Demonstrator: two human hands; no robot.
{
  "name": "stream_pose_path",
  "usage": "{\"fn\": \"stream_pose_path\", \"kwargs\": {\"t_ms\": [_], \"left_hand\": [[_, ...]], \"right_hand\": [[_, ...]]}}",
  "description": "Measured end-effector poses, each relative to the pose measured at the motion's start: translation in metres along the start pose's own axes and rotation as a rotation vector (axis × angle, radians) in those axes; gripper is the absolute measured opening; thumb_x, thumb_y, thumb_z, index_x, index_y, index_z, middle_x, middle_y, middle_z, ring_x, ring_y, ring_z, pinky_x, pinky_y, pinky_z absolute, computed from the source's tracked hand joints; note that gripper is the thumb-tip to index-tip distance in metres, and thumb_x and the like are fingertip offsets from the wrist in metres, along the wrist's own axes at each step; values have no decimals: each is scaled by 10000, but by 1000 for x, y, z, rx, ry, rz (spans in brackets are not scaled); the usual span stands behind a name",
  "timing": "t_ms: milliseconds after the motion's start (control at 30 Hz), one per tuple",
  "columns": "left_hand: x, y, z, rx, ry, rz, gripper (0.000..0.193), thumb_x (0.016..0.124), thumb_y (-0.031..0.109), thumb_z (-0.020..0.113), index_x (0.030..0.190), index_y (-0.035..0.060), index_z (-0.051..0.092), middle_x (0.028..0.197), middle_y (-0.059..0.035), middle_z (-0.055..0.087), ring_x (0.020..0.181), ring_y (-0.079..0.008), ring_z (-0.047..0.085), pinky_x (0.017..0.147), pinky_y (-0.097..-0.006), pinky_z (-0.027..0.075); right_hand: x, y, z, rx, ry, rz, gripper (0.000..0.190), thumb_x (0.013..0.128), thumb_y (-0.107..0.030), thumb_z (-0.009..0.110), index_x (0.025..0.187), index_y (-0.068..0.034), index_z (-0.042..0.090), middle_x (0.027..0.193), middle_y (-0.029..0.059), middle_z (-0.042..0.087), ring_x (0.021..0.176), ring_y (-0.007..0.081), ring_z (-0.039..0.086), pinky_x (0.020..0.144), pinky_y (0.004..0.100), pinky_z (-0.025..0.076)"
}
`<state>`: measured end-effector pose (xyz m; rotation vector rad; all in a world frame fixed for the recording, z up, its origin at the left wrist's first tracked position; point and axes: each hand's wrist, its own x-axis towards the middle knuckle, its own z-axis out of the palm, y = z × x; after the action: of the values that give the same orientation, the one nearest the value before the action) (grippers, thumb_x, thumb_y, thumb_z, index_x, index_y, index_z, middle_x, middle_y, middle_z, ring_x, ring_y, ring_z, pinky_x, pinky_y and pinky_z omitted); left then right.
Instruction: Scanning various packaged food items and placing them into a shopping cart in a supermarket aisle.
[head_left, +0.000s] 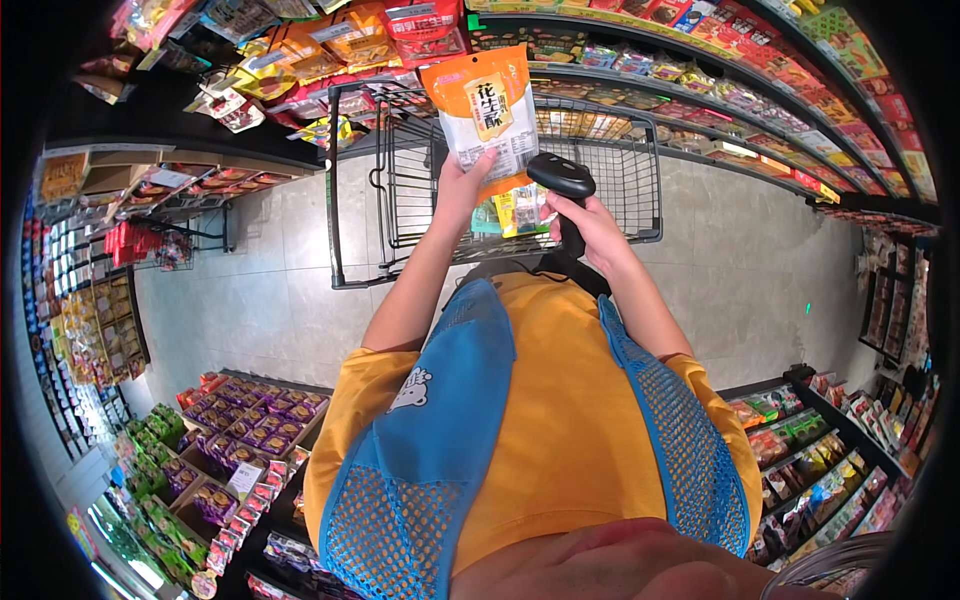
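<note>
My left hand (466, 176) grips the lower edge of an orange and white snack pouch (487, 112), its printed face with a barcode turned up towards me. Beside it my right hand (581, 221) is closed around the handle of a black handheld barcode scanner (562, 176). The scanner's head is close to the pouch's lower right corner. Both are held over a black wire shopping cart (630, 180). Below the pouch, a yellow packet (517, 210) and a green packet (486, 217) show in the cart, partly hidden by my hands.
Shelves of packaged snacks (720, 112) curve along the far side. Hanging snack bags (360, 37) are at the upper left. A display of purple packs (255, 412) stands behind me at the left, and another shelf rack (810, 465) at the right. Grey tiled floor (285, 300) lies between.
</note>
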<state>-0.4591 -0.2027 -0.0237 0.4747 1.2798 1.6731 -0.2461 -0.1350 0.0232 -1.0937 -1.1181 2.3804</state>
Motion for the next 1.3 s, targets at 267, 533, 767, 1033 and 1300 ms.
{"fn": "stream_pose_path", "kwargs": {"t_ms": [267, 533, 767, 1033, 1300], "left_hand": [[0, 2, 2, -14, -7, -8, 347, 975, 107, 645, 1293, -10, 572, 1204, -87, 677, 1078, -156, 638, 957, -322, 492], [2, 1, 2, -24, 1, -28, 369, 958, 106, 670, 1299, 1, 575, 1225, -94, 674, 1104, -172, 640, 984, -342, 486], [1, 0, 2, -6, 7, -8, 363, 969, 121, 657, 1294, -14, 569, 1205, -92, 672, 1087, -153, 629, 962, -318, 484], [2, 2, 0, -6, 14, -25, 368, 968, 118, 658, 1302, -5, 564, 1223, -101, 671, 1106, -176, 642, 980, -338, 496], [3, 0, -2, -24, 30, -40, 374, 964, 118, 665, 1296, -17, 560, 1213, -90, 669, 1099, -151, 625, 979, -320, 478]], "right_hand": [[-3, -2, 3, -28, -17, -18, 201, 978, -220, 650, 1083, -52, 616, 875, 46, 657, 623, 106, 582, 566, 237, 476], [-2, -3, 2, -18, -18, -5, 195, 979, -212, 645, 1081, -49, 613, 860, 45, 646, 615, 109, 581, 551, 238, 477], [0, -4, 0, -31, -22, -3, 194, 977, -209, 646, 1073, -43, 613, 848, 50, 644, 614, 117, 582, 553, 244, 481], [0, -7, -1, -33, -30, -14, 191, 974, -214, 652, 1057, -46, 618, 849, 53, 650, 619, 115, 580, 561, 247, 469], [1, -9, 1, -49, -25, -3, 189, 972, -218, 654, 1056, -52, 619, 840, 47, 646, 618, 115, 579, 561, 245, 464]]}}
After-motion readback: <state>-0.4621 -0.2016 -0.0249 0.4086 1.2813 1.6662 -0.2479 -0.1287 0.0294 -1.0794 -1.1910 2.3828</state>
